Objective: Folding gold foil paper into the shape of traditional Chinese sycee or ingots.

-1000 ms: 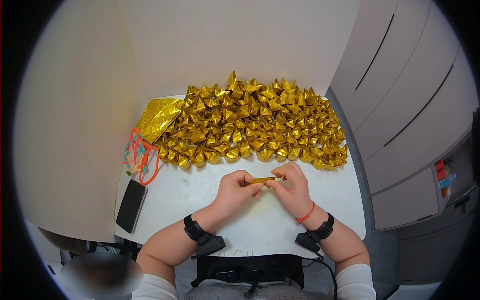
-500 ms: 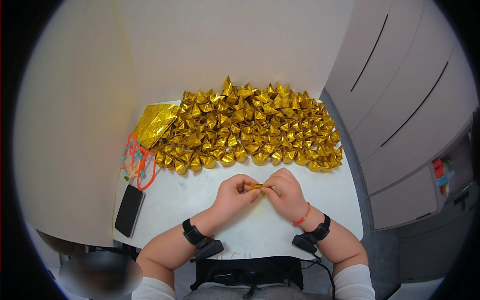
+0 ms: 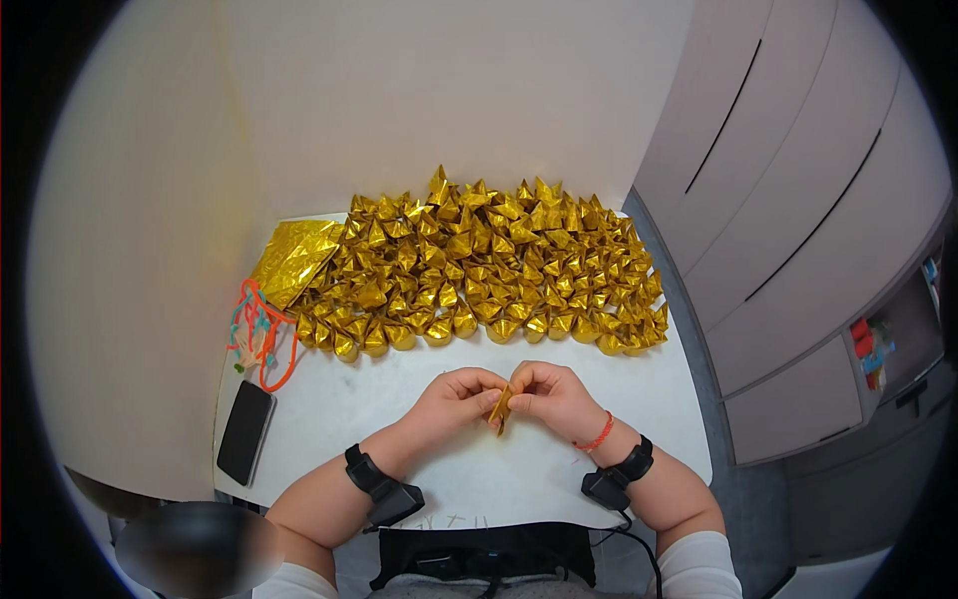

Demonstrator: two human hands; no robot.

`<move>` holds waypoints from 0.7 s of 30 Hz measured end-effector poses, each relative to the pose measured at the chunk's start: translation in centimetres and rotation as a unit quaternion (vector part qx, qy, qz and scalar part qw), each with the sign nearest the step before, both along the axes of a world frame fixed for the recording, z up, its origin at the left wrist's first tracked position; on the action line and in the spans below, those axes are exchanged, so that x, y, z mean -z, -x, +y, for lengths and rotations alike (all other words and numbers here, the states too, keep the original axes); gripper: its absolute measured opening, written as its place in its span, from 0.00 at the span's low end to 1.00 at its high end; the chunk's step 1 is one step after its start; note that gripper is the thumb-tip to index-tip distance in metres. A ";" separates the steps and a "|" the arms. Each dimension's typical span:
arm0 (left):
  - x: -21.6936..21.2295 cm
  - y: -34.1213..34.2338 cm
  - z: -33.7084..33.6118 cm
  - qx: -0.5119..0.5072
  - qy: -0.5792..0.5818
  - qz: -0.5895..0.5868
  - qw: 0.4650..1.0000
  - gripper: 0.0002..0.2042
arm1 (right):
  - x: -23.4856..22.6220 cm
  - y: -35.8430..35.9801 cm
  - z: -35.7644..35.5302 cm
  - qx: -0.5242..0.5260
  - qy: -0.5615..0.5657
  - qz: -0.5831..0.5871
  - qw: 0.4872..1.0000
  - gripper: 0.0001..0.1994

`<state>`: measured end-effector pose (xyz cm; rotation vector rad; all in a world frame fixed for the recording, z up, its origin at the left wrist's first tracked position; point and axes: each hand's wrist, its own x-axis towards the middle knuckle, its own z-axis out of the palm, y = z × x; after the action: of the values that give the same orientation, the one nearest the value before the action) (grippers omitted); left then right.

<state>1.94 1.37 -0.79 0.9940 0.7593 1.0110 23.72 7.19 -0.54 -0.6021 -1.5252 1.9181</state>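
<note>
Head view: both hands meet at the near middle of the white tabletop (image 3: 399,379).
Left hand (image 3: 454,397): fingers pinching the gold foil piece (image 3: 501,404).
Right hand (image 3: 554,397): fingers pinching its other side.
Far: heap of folded gold pieces (image 3: 489,265).
Left: phone (image 3: 245,431), orange cord (image 3: 261,334).
Risk: the thin foil could probably tear or crease crooked under an uneven squeeze.

A white table (image 3: 399,399) stands against a plain cream wall (image 3: 399,100) that fills the view from nine to twelve o'clock. From one to four o'clock runs a bank of pale grey cabinets (image 3: 798,230) with dark seams, grey floor (image 3: 699,329) beside the table, under soft even light.
</note>
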 end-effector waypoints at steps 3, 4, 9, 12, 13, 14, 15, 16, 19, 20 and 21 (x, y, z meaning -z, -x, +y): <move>-0.1 0.2 -0.2 0.011 0.007 -0.017 1.000 0.08 | 0.0 0.2 -0.4 -0.025 0.025 0.002 0.999 0.04; -0.1 0.3 -0.2 0.010 0.017 -0.027 0.999 0.06 | 0.1 0.4 -0.4 -0.030 0.036 0.006 0.999 0.04; 0.5 0.5 0.1 0.017 0.059 -0.071 0.996 0.07 | 0.3 0.3 -0.3 -0.045 0.130 0.044 0.990 0.03; 0.1 0.2 -0.1 0.030 0.080 -0.084 0.993 0.08 | 0.3 -0.2 0.3 -0.101 0.237 0.081 0.963 0.05; 0.1 0.1 -0.1 0.035 0.091 -0.096 0.991 0.08 | 0.4 -0.3 0.5 -0.139 0.280 0.095 0.945 0.07; 0.0 0.0 -0.1 0.034 0.095 -0.097 0.990 0.08 | 0.3 -0.2 0.5 -0.139 0.284 0.095 0.944 0.07; 0.0 0.0 -0.1 0.041 0.096 -0.092 0.990 0.09 | 0.1 -0.2 0.4 -0.129 0.270 0.079 0.951 0.08; 0.0 0.0 -0.1 0.048 0.096 -0.087 0.990 0.10 | 0.0 -0.2 0.3 -0.120 0.255 0.063 0.957 0.10; 0.3 -0.1 -0.1 0.064 0.111 -0.145 0.981 0.10 | 1.0 -0.1 0.3 -0.116 0.270 0.125 0.948 0.11; 0.2 0.0 -0.1 0.064 0.113 -0.144 0.981 0.10 | 0.9 0.0 0.1 -0.115 0.272 0.126 0.947 0.11; 0.1 0.2 -0.1 0.067 0.140 -0.195 0.968 0.09 | 0.6 0.1 -0.2 -0.087 0.286 0.117 0.947 0.10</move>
<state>1.77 1.31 -0.92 0.5689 0.4834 0.9139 23.58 6.96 -1.11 -0.4607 -0.8879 2.4887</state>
